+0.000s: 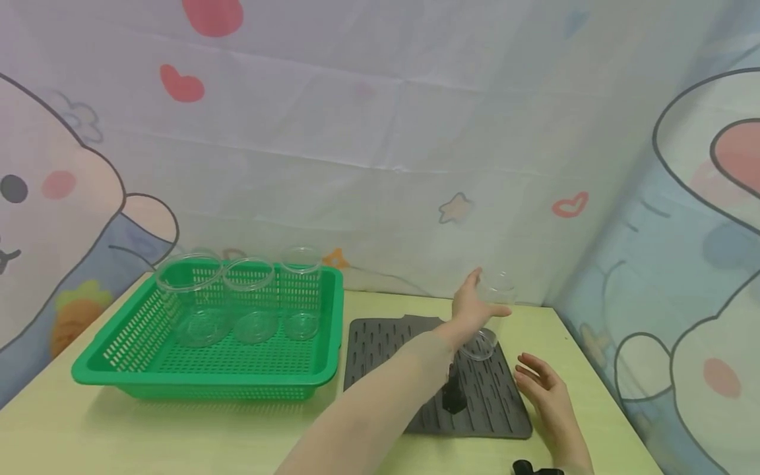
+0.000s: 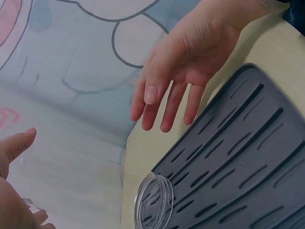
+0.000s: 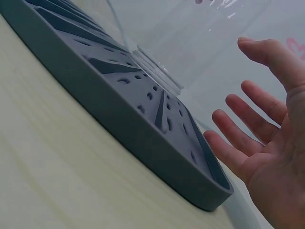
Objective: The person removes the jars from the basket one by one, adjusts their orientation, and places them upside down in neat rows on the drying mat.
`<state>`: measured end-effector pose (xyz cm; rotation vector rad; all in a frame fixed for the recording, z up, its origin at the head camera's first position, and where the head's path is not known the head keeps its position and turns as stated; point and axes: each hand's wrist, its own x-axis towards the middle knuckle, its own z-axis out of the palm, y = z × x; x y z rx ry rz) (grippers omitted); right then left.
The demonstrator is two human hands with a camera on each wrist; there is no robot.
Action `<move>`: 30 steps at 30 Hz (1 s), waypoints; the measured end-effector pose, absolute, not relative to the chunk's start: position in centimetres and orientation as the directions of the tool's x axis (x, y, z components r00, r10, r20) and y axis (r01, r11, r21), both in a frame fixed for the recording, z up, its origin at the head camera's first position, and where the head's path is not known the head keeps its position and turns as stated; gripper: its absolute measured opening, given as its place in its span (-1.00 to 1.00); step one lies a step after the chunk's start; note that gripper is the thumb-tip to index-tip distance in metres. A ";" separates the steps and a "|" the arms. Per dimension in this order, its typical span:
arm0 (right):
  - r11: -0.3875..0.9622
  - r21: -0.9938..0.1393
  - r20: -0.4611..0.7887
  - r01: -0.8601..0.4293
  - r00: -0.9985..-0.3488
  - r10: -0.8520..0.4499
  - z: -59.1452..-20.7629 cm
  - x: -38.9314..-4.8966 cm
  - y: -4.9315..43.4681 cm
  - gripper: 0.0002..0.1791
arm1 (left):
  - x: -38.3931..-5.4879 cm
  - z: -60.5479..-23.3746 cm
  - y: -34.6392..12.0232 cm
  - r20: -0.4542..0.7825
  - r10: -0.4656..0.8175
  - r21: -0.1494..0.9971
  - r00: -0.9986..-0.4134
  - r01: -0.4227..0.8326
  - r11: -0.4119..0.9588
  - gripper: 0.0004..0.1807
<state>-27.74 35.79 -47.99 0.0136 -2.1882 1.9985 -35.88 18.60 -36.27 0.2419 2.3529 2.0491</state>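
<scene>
A clear cup (image 1: 479, 346) stands on the dark grey ribbed mat (image 1: 493, 415) near its far right corner. My left hand (image 1: 472, 307) reaches across the mat to the cup's upper part, thumb and fingers spread beside its wall; whether they touch it is hard to tell. To the right of the mat, my right hand (image 1: 549, 399) holds nothing, its fingers loosely extended. The left wrist view shows the cup's round base (image 2: 155, 200) on the mat, with my right hand (image 2: 188, 62) apart from it.
A green plastic basket (image 1: 208, 377) at the left holds three clear cups, including a wide one (image 1: 202, 326) and a narrow one (image 1: 301, 323). The pale table (image 1: 237, 442) ends at a printed cloth backdrop (image 1: 356, 165). A black device (image 1: 454, 392) sits at my left wrist.
</scene>
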 end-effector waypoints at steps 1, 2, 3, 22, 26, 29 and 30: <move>0.099 -0.987 0.136 -0.125 -0.984 0.113 -48.0 -27.7 35.8 -0.36 | -35.9 -36.3 18.6 0.091 0.129 0.984 -0.987 0.110 0.143 0.04; 0.098 -0.987 0.134 -0.123 -0.984 0.114 -48.0 -27.7 35.8 -0.37 | -36.0 -36.3 18.6 0.092 0.132 0.981 -0.987 0.113 0.156 0.05; 0.096 -0.988 0.135 -0.124 -0.984 0.116 -48.1 -27.7 35.8 -0.37 | -36.0 -36.4 18.6 0.094 0.138 0.978 -0.986 0.117 0.170 0.05; 0.072 -0.987 0.147 -0.140 -0.984 0.101 -48.1 -27.9 35.5 -0.36 | -35.0 -34.5 14.0 0.145 0.197 0.973 -0.970 0.176 0.149 0.08; 0.089 -0.986 0.149 -0.141 -0.984 0.094 -48.3 -27.9 35.6 -0.35 | -34.3 -34.0 12.7 0.163 0.218 0.978 -0.962 0.186 0.091 -0.02; 0.100 -0.985 0.148 -0.138 -0.985 0.093 -48.3 -27.8 35.7 -0.36 | -33.5 -33.7 11.8 0.184 0.227 0.977 -0.956 0.202 0.060 -0.18; 0.103 -0.985 0.147 -0.137 -0.985 0.091 -48.4 -27.8 35.7 -0.36 | -33.2 -33.7 11.4 0.197 0.234 0.976 -0.952 0.214 0.050 -0.25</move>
